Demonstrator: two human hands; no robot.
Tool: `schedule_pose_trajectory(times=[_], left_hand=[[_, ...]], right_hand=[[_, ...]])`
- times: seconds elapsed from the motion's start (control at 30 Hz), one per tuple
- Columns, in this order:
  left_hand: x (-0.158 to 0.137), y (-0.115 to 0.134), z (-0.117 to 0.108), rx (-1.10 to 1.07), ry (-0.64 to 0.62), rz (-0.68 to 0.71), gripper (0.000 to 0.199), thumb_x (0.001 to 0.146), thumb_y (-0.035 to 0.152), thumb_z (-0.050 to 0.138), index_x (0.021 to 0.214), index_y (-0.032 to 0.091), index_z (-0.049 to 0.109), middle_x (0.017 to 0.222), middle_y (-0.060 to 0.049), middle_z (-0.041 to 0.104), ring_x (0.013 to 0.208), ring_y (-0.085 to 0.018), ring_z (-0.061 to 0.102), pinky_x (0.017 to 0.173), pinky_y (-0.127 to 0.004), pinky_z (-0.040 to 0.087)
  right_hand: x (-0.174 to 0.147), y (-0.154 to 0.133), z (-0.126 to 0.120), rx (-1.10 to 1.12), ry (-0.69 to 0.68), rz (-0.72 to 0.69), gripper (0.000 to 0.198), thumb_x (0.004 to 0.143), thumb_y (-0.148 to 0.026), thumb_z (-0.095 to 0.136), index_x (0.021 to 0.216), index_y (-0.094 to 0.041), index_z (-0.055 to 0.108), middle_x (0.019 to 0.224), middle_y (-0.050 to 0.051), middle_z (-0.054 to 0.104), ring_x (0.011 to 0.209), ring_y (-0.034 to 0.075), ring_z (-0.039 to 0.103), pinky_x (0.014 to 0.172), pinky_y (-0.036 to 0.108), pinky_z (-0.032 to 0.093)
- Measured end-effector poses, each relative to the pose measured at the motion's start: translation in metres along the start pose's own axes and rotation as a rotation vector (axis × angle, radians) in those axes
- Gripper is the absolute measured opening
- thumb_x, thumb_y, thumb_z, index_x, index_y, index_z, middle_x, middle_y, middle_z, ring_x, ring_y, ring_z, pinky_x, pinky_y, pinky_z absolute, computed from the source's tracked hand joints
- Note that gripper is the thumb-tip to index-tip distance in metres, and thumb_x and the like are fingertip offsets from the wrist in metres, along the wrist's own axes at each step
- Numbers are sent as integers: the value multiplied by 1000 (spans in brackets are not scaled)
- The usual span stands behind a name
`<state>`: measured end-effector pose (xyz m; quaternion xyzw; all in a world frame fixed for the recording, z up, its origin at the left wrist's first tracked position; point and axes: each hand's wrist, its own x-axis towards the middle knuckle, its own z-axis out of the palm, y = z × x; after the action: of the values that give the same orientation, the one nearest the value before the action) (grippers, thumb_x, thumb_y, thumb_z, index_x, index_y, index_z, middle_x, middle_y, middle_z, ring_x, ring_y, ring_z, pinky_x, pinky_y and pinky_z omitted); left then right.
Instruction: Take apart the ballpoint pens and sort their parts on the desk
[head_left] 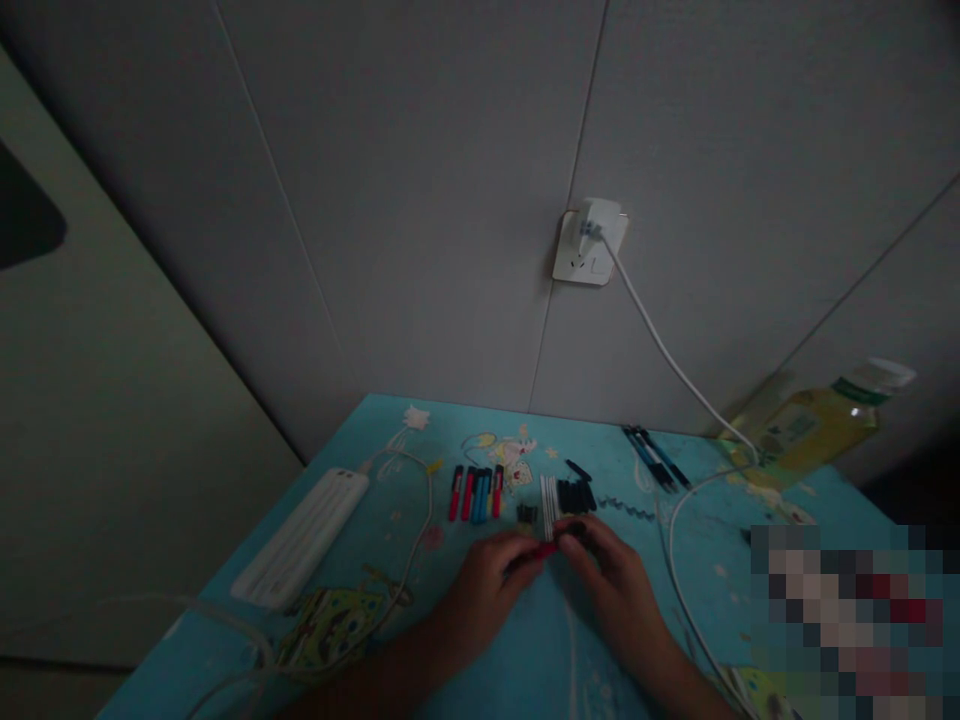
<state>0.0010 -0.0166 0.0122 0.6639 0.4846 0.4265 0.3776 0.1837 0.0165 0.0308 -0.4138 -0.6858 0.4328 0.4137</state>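
Near the table's middle, my left hand (pixel 487 575) is closed around a red pen barrel (pixel 545 550). My right hand (pixel 611 575) pinches the dark end of the same pen, so both hands meet on it; the fingers hide the exact joint. Just beyond lie several white refills (pixel 549 500) side by side, with short black pen parts (pixel 576 496) to their right and small dark pieces (pixel 526 514) to their left. Farther left is a row of red and blue pen barrels (pixel 478 494). A loose black piece (pixel 578 469) rests behind the black parts.
Small springs (pixel 626 507) and several dark-blue pens (pixel 656 458) lie to the right. A white power strip (pixel 300 540) is on the left. A bottle of yellow liquid (pixel 817 430) leans at the back right. White cable (pixel 675 550) crosses the blue patterned table (pixel 517 650).
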Motion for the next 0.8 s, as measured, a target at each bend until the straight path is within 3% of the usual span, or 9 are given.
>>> schedule_pose_trajectory(times=[0.13,0.3,0.43,0.63,0.8], left_hand=[[0,-5,0,-8,1,-41,19,88,19,60,102,20,71,94,-4,71,83,-17,63,77,-27,47],[-3,-8,4,-46,31,-118,27,87,24,60,113,21,68,94,-4,71,84,-17,64,76,-27,49],[-3,-4,2,-25,42,-116,24,90,26,57,111,20,67,79,-1,67,71,-15,61,68,-25,47],[-2,-2,1,-16,47,-54,12,90,23,57,97,19,66,87,-2,70,80,-15,64,74,-24,47],[-6,0,2,117,-19,21,11,92,25,57,89,18,65,81,-1,67,74,-13,61,70,-23,45]], right_hand=[[1,-2,-5,21,54,13,26,92,-38,57,107,-19,66,103,9,68,94,22,63,81,31,51],[0,0,-14,-61,370,-39,22,92,-39,56,102,-21,64,95,5,68,87,19,63,78,28,50],[2,5,-15,-123,375,-55,23,93,-40,54,102,-21,64,94,5,69,82,18,64,75,29,50],[8,7,-16,-162,329,19,31,91,-45,56,106,-19,64,81,4,70,71,19,65,66,29,50],[12,11,-21,-60,365,41,37,87,-44,62,114,-18,60,85,6,72,76,21,67,74,34,53]])
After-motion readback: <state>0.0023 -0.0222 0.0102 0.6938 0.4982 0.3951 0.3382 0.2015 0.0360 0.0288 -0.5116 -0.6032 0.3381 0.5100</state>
